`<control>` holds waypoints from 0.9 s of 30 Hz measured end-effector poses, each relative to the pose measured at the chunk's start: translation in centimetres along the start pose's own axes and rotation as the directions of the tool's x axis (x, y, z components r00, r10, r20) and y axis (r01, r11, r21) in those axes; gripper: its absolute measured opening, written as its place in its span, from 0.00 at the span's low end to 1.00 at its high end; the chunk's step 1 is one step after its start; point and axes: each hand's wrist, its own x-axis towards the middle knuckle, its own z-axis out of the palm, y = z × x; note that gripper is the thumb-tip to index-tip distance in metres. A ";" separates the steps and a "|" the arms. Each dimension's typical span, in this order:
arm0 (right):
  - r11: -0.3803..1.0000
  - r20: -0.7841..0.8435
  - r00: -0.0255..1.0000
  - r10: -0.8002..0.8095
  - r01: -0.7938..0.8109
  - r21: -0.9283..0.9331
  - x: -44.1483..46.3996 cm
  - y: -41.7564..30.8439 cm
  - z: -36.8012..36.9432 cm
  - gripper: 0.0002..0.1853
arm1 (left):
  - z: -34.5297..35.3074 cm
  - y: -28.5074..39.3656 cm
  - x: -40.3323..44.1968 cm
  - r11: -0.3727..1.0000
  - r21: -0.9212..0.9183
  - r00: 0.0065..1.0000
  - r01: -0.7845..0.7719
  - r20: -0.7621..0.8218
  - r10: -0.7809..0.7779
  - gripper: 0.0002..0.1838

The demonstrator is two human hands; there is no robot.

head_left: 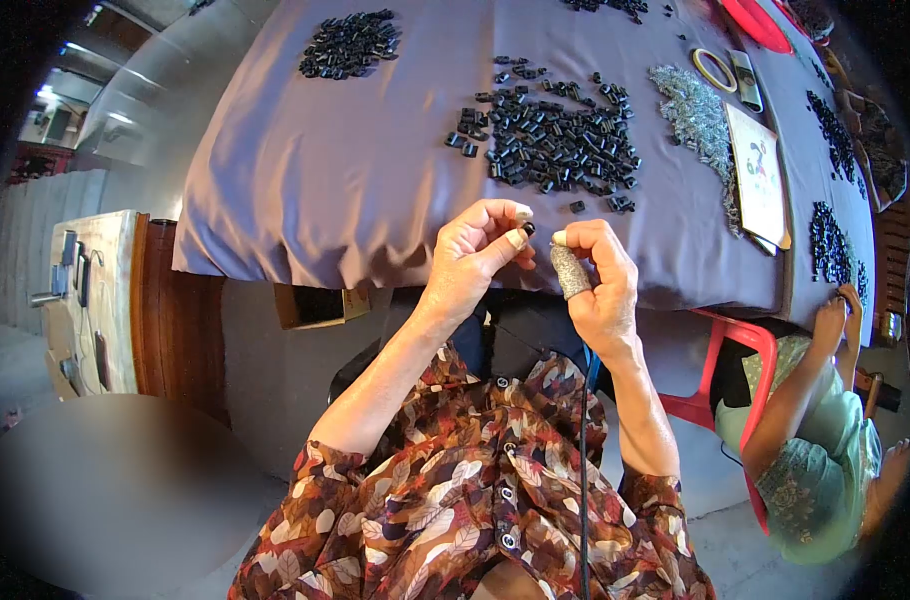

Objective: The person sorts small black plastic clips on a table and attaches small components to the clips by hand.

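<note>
Between the thumb and forefinger of my left hand (472,252) is a small black plastic piece (528,229), held just above the table's front edge. My right hand (602,278) is close beside it, thumb and forefinger pinched together. Anything in that pinch is too small to name. A greyish, speckled wrap (569,270) covers one finger of the right hand. Beyond both hands lies a large spread of similar black pieces (560,140) on the purple-grey cloth (395,190). To its right sits a heap of small, shiny, silvery clear parts (697,110).
Another pile of black pieces (349,45) lies at the back left. A tape roll (713,70) and a printed card (758,175) are at the right. A co-worker's hand (847,305) rests near more black pieces (828,245), beside a red chair (710,365).
</note>
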 end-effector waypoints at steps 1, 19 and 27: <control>1.000 -0.006 1.000 -0.003 0.002 -0.008 0.0 0.0 0.0 0.17 | 0.1 0.2 0.0 1.000 -0.012 1.000 0.005 -0.008 -0.005 0.08; 0.987 -0.184 0.970 0.160 -0.159 0.024 0.2 1.5 -2.8 0.19 | -1.1 1.3 0.3 0.978 -0.205 0.999 0.037 0.013 -0.035 0.12; 0.976 -0.148 0.965 0.216 -0.219 -0.003 -0.6 2.3 -2.8 0.18 | -3.1 3.4 1.1 0.996 -0.079 0.998 -0.031 -0.051 0.027 0.10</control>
